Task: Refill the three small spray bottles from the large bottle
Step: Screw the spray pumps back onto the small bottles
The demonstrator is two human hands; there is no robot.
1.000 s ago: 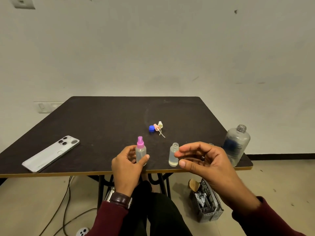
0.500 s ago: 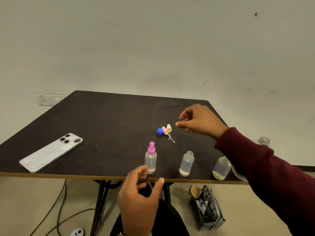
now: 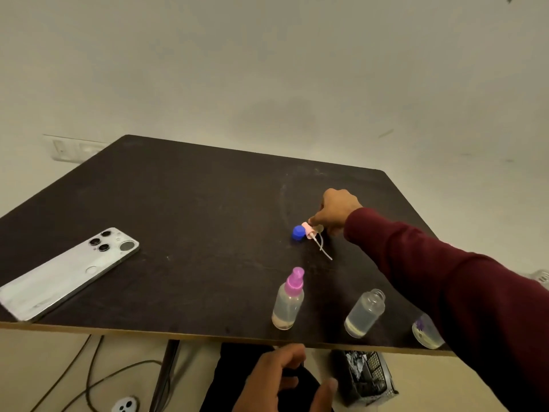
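— While the right hand [image 3: 337,211] reaches out over the dark table [image 3: 190,203], what are its fingers doing?

— They are curled down onto the loose spray tops. The fingertips pinch at the pale one, which is mostly hidden under them; the pink spray top [image 3: 309,230] lies touching the same fingers, its thin tube [image 3: 324,250] trailing toward the near edge. A blue cap [image 3: 298,232] sits just beside it on the left.

— And the left hand?

— The left hand [image 3: 282,379] hangs below the table's near edge, over the lap, fingers and thumb loosely spread and holding nothing.

— Where are the small bottles?

— Three stand in a row near the front edge. The leftmost bottle [image 3: 288,301] has a purple spray top screwed on and holds clear liquid. The middle bottle [image 3: 364,314] is open at the neck, with some liquid in the bottom. The third bottle [image 3: 426,333] is half hidden behind the maroon sleeve [image 3: 445,278].

— The large bottle?

— Only its threaded neck [image 3: 541,275] shows at the right border, past the sleeve.

— Anything else?

— A white phone [image 3: 66,273] lies face down on the left of the table. Cables [image 3: 89,379] run over the floor, and a black basket [image 3: 368,379] stands under the table.
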